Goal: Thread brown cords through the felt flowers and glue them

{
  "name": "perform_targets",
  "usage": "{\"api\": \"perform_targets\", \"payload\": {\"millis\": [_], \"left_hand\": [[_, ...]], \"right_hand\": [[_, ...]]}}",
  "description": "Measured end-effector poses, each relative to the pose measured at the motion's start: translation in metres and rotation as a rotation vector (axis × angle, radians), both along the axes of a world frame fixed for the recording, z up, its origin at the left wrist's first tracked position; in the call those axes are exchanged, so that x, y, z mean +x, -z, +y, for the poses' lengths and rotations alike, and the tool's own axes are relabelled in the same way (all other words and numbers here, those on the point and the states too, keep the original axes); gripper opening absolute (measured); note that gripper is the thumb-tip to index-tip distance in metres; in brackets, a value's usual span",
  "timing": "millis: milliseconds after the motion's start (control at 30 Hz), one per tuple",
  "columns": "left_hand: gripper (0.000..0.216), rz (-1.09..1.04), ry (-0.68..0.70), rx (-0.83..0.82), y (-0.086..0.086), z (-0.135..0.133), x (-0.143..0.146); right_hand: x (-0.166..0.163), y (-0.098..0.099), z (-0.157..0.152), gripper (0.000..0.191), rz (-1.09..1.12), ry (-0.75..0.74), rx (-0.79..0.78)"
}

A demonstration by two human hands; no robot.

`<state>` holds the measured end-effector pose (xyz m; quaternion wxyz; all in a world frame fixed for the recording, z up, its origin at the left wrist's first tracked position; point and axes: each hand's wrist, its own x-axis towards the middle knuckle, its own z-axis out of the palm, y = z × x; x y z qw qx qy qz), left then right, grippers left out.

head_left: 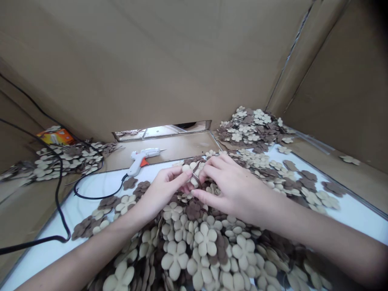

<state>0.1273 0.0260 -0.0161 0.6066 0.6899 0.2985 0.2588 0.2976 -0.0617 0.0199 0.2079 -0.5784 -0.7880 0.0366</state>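
Between my two hands is a cream flower cut-out [188, 166] with a thin brown ribbon [196, 173] lying across it. My left hand [173, 180] pinches the flower from the left, its thumb on the front. On the other side my right hand [222, 178] has its fingers curled at the ribbon, thumb pointing left beneath. Right below both hands spreads a heap of cream and brown flower cut-outs [206, 239]. Back left of the left hand, a white glue gun [140, 161] with an orange trigger lies on its side.
A black cord [62, 194] runs from the glue gun to the left. More flowers are piled at the back right [253, 127] and by an orange packet [57, 136] at left. Cardboard walls [169, 64] enclose the white board [100, 184]; the back wall has a slot [163, 130].
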Motion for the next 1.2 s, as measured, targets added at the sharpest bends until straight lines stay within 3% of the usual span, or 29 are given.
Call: {"api": "perform_targets", "payload": {"millis": [267,500,700,933,1200], "left_hand": [[0.031,-0.024,0.011,-0.051,0.006,0.003,0.001],[0.031,-0.044,0.082,-0.157,0.014,0.009,-0.003],[0.037,-0.066,0.093,-0.211,0.003,0.001,-0.004],[0.03,-0.141,0.065,-0.274,-0.004,-0.005,-0.001],[0.034,-0.171,0.147,-0.499,-0.005,-0.007,-0.001]], "right_hand": [[0.009,0.003,0.012,0.012,0.135,-0.007,-0.078],[0.01,-0.002,0.011,0.007,0.163,0.054,-0.08],[0.011,-0.001,0.013,0.005,0.179,0.031,-0.065],[0.014,0.0,0.015,0.007,0.22,0.008,-0.107],[0.019,0.007,0.025,0.006,0.36,-0.065,-0.216]]}}
